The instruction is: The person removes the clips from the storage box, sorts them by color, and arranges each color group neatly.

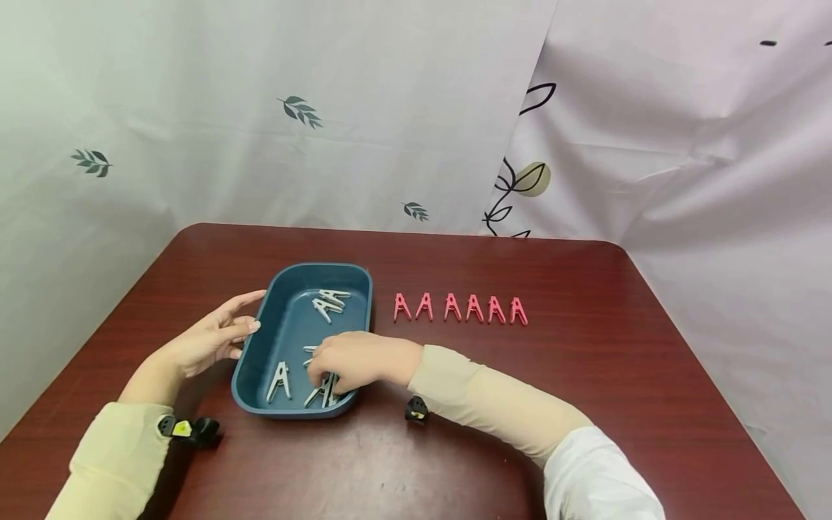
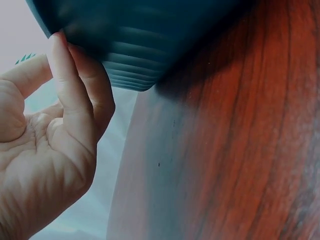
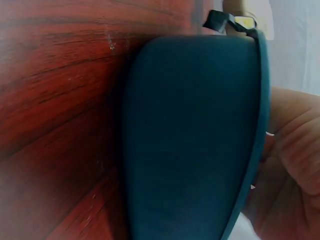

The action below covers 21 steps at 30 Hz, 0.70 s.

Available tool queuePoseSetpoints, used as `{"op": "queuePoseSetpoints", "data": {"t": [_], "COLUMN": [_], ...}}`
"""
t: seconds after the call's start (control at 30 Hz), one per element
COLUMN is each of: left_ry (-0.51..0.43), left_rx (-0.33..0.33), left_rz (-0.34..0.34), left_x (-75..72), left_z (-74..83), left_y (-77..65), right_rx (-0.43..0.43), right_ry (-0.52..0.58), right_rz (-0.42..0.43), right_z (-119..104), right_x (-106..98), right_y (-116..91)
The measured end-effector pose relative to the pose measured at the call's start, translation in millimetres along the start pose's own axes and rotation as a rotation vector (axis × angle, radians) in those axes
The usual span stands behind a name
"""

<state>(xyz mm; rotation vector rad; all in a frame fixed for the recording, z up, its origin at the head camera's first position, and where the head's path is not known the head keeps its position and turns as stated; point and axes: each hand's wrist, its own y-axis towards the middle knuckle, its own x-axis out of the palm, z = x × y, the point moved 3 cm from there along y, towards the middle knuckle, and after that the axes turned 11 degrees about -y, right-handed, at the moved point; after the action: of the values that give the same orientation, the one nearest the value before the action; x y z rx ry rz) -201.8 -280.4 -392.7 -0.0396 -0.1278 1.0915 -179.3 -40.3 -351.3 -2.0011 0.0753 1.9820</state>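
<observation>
A blue plastic basin (image 1: 243, 390) stands on the table, left of the middle. Several pale clothespins lie in it, one of them (image 1: 279, 381) near the front left corner and a pair (image 1: 328, 305) towards the back. My left hand (image 1: 211, 336) is at the basin's left side, fingertips against the outer wall by the rim, palm facing it. Over the front right rim my right hand (image 1: 354, 361) reaches down into the basin. Its bent fingers are among clothespins (image 1: 318, 393); I cannot tell whether they pinch one. The basin wall hides those fingertips in the right wrist view.
Several pink clothespins (image 1: 473, 308) lie in a row on the dark red wooden table (image 1: 585, 375), right of the basin. Behind the table hangs a pale cloth (image 1: 364, 144) with leaf prints. Each wrist carries a small black camera.
</observation>
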Motion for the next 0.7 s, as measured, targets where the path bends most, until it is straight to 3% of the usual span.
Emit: {"op": "queuePoseSetpoints", "data": {"t": [0.2, 0.7], "left_ry": [-0.002, -0.008], "left_rx": [-0.013, -0.006], "left_rz": [0.0, -0.001], "left_x": [-0.8, -0.3], "left_z": [0.5, 0.5], "left_y": [0.6, 0.7], "right_rx": [0.041, 0.094], "right_ry": [-0.018, -0.144], "right_rz": [-0.099, -0.119], "right_z": [-5.3, -11.5], "right_x": [4.8, 5.9], "right_y": [11.5, 18.5]}}
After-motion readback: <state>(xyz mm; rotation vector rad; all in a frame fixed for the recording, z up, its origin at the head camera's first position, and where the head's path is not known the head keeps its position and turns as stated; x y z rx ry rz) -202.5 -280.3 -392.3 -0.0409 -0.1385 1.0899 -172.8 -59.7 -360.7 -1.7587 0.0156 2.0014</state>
